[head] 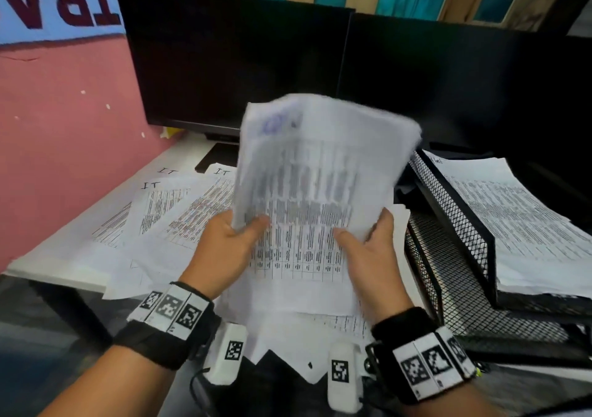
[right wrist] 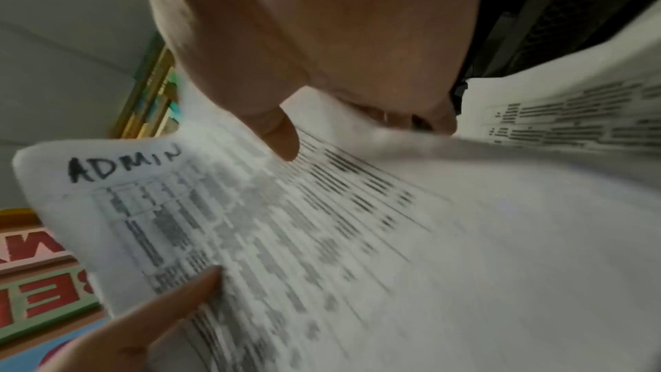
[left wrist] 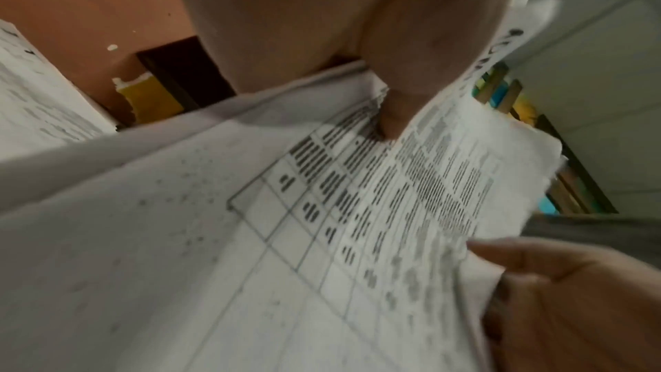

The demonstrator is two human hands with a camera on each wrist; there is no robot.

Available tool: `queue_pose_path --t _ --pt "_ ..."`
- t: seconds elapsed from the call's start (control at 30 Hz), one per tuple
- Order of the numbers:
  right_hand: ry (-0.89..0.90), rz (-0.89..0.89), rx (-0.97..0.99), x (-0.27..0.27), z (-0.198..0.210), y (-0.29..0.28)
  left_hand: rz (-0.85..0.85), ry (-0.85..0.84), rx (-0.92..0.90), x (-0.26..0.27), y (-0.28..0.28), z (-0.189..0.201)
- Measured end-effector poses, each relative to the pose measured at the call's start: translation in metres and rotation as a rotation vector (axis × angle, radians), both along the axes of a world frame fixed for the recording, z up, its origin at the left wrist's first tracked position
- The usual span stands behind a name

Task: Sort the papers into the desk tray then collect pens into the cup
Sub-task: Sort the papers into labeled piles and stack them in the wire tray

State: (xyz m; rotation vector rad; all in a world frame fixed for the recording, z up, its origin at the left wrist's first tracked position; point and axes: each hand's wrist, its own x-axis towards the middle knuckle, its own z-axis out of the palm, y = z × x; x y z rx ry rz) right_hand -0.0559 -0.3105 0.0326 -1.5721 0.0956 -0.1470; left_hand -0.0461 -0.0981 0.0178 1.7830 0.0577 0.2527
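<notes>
The left hand and right hand each pinch a lower corner of a raised sheaf, thumbs on its printed face. Loose papers cover the desk's left half. The mesh tray at the right edge holds a paper stack.

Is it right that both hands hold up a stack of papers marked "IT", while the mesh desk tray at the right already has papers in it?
Not quite. The held stack is marked "ADMIN", as the right wrist view shows; the "IT" sheets lie on the desk. Left hand and right hand hold it, and the mesh desk tray has papers.
</notes>
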Motion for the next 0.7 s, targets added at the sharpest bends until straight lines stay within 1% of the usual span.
queue_pose_path --t 0.1,0.13,0.2,0.27,0.3,0.4,0.5,0.57,0.63,0.7 --pt "0.051 -0.027 0.096 0.002 -0.003 -0.002 0.138 -0.108 -0.226 0.003 0.002 0.013" --pt "0.082 -0.020 0.148 0.004 -0.006 -0.003 0.181 -0.133 -0.273 0.004 0.002 0.016" --pt "0.155 0.031 0.261 0.005 -0.010 -0.001 0.212 -0.141 -0.279 0.005 0.001 0.020" --pt "0.181 0.096 0.315 0.004 -0.007 0.003 0.155 -0.133 -0.253 0.004 0.000 0.019" --pt "0.187 0.101 0.325 0.005 -0.006 0.004 0.109 -0.123 -0.235 0.002 -0.001 0.020" --pt "0.159 0.025 0.330 0.011 0.003 -0.002 -0.030 -0.094 -0.120 -0.007 -0.003 0.019" --pt "0.134 -0.057 0.311 0.015 0.021 -0.016 -0.216 -0.122 -0.151 -0.017 0.003 0.021" --pt "0.094 -0.084 0.351 0.015 0.036 -0.028 -0.263 -0.090 -0.139 -0.017 0.015 0.010" --pt "0.011 -0.121 0.367 0.010 0.058 -0.045 -0.278 -0.042 -0.124 -0.013 0.024 -0.003" --pt "-0.070 -0.147 0.370 0.002 0.080 -0.063 -0.246 -0.002 -0.010 -0.008 0.033 -0.019"
